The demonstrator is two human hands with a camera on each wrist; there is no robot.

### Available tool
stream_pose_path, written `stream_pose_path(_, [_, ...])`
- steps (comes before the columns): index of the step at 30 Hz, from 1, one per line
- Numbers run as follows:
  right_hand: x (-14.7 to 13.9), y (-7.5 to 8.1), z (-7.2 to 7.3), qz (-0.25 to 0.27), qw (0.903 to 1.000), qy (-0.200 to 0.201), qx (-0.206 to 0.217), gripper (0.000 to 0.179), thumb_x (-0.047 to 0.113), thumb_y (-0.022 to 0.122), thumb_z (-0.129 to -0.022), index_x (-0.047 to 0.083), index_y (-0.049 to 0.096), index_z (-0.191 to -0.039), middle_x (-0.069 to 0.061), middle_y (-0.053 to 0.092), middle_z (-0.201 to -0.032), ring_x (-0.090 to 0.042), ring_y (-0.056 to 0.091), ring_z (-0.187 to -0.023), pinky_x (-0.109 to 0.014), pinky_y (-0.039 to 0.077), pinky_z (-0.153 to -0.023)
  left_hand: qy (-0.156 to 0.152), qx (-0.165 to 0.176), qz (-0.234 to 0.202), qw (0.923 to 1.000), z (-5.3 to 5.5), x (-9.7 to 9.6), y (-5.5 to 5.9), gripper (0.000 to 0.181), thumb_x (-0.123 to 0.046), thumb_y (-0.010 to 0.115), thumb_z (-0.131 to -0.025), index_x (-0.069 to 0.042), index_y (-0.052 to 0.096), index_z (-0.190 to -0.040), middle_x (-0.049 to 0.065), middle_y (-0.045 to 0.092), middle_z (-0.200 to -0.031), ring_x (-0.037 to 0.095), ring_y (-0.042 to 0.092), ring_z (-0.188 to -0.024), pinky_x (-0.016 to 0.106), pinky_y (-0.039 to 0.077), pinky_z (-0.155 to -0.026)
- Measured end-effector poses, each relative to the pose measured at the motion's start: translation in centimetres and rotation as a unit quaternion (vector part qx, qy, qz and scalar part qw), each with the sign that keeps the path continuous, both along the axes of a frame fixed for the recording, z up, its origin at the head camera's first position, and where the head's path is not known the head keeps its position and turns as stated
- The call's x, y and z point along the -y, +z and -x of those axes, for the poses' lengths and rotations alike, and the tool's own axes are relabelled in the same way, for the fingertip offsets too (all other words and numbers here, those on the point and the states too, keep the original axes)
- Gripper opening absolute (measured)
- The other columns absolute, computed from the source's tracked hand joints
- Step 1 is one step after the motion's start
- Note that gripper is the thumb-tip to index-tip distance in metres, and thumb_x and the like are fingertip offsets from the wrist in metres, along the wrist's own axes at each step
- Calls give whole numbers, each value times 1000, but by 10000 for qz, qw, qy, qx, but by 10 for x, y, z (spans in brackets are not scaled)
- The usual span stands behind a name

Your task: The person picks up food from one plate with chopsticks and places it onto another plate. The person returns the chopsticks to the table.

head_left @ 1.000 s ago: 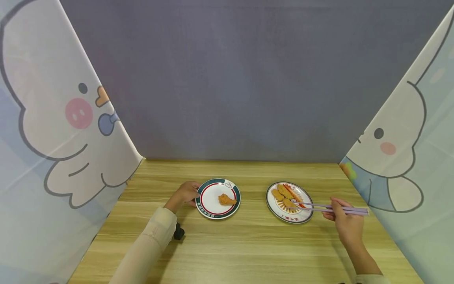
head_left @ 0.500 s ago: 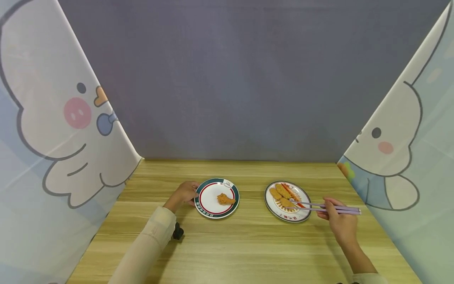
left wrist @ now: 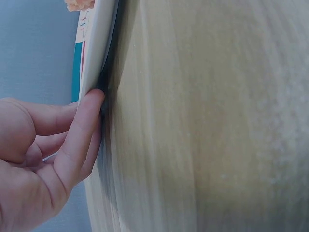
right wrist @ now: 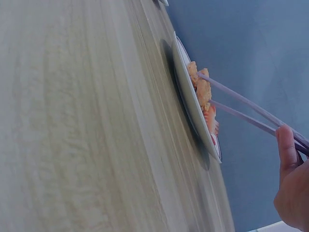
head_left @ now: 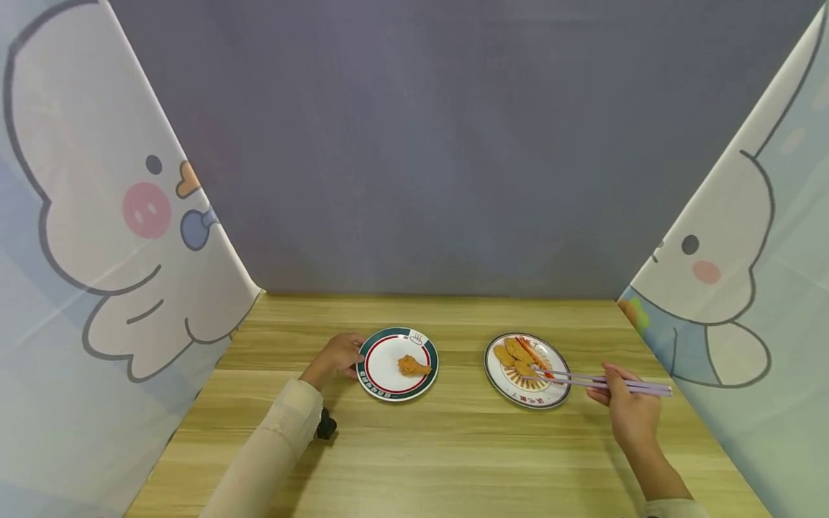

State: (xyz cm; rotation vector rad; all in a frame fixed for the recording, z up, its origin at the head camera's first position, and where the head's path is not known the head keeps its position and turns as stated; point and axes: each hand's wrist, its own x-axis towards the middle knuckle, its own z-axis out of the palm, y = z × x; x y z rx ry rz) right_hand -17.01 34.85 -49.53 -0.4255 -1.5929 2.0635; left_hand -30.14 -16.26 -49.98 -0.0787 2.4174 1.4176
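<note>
My left hand (head_left: 342,352) pinches the left rim of a round plate (head_left: 382,370) with a dark green border and a red ring. A fried chicken drumstick (head_left: 412,365) lies on this plate, right of its middle. In the left wrist view, thumb and fingers (left wrist: 77,140) are at the plate's edge. My right hand (head_left: 633,414) holds a pair of light purple chopsticks (head_left: 622,385). Their tips reach over a second white plate (head_left: 512,392), at the nearest of several golden fried pieces (head_left: 526,369). A red-and-orange shrimp-like piece (head_left: 536,355) lies beside them.
Both plates stand on a wood-grain table (head_left: 453,460), some way apart. A grey cloth wall (head_left: 440,144) rises behind, with cartoon-printed panels (head_left: 142,288) at both sides. A small black object (head_left: 327,424) shows beside the left sleeve (head_left: 272,439).
The head view shifts slightly. My left hand stays at the green-rimmed plate, and the chopsticks stay at the nearest fried piece, with hardly any movement.
</note>
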Motion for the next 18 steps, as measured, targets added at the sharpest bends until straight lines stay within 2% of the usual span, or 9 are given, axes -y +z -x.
stream_pose_path(5, [2, 5, 1, 376, 9993, -38, -78, 13, 4, 64, -98, 2, 76, -99, -3, 74, -76, -14, 71, -55, -24, 63, -52, -21, -5, -16, 10000, 0, 0, 1, 40, 11, 58, -91, 5, 60, -131, 24, 64, -115, 24, 68, -82, 35, 67, -64])
stream_pose_path(11, [6, 9, 6, 533, 9985, -125, -27, 16, 2, 63, -98, 7, 77, -92, -3, 74, -73, -15, 71, -52, -26, 62, -49, -47, -18, -40, 10000, 1, 0, 1, 41, 11, 58, -91, 6, 59, -132, 25, 64, -116, 24, 69, -83, 35, 67, -64])
stream_pose_path(15, [9, 9, 8, 668, 9977, 31, -141, 20, 0, 62, -98, 9, 78, -91, -4, 74, -71, -15, 71, -52, -27, 62, -49, -35, -37, -40, 10000, 0, -1, 1, 41, 11, 58, -91, 6, 60, -131, 26, 65, -115, 24, 69, -82, 36, 67, -63])
stream_pose_path(18, [13, 10, 9, 664, 9975, 148, -183, 16, 2, 63, -98, 6, 77, -95, -4, 74, -72, -15, 71, -53, -27, 62, -50, -11, -46, 0, 10000, 0, -1, 2, 41, 11, 58, -91, 6, 60, -131, 25, 65, -115, 23, 68, -81, 35, 67, -63])
